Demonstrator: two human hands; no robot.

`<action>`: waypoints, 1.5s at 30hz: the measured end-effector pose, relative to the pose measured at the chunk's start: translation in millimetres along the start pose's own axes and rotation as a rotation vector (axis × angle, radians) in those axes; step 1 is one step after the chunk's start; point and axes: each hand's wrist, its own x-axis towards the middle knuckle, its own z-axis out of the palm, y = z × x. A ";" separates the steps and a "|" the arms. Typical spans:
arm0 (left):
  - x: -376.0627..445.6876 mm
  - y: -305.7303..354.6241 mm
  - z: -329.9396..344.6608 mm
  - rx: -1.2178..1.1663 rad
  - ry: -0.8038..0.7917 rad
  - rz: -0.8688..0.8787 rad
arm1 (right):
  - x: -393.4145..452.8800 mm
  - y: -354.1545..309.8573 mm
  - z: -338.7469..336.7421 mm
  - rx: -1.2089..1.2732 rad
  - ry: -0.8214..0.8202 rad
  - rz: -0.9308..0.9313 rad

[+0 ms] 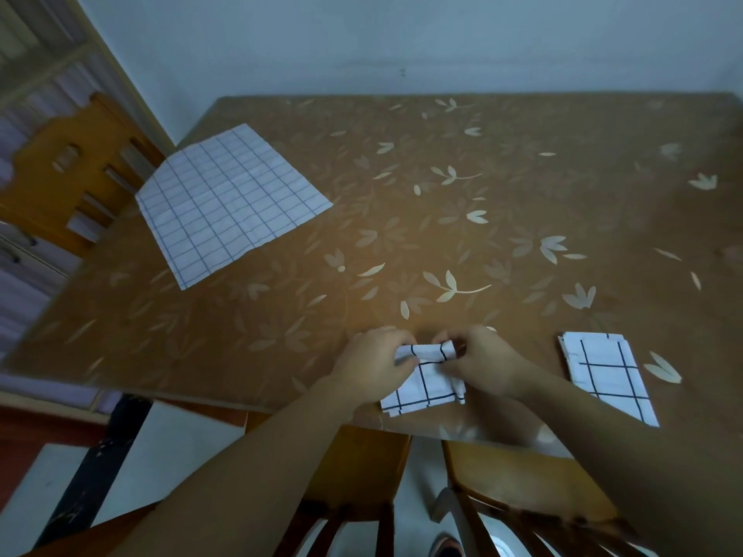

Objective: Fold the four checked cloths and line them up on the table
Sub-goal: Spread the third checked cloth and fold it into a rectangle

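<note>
Both hands pinch the far edge of a half-folded checked cloth (426, 379) at the worktop's (442, 219) near edge: left hand (372, 361), right hand (480, 361). Folded cloth (607, 375) lies to the right, unfolded cloth (229, 199) far left. Risk: uneven pinch skews fold; cloth may slide off near edge.

This is looking like a home dining corner: a brown worktop (522, 219) under a glossy leaf-patterned cover is standing against a plain pale painted wall (362, 38), carved orange-brown wooden dining chairs (68, 170) are sitting around it, and a pale wooden shelf frame (44, 54) is showing at the far left.
</note>
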 end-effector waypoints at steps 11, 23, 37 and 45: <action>-0.4 33.2 -26.6 -0.794 0.187 -0.493 | -1.5 -1.3 -9.0 0.813 0.195 0.197; -40.1 16.7 -13.8 -0.854 0.135 -0.681 | -8.8 -4.9 39.5 0.601 0.093 0.216; -88.5 -52.6 -18.6 -0.815 -0.017 -0.690 | -3.8 -33.7 103.4 0.180 0.350 0.331; -138.3 -82.2 -58.6 -0.022 -0.041 -0.333 | -50.7 -69.4 118.1 -0.184 0.443 0.282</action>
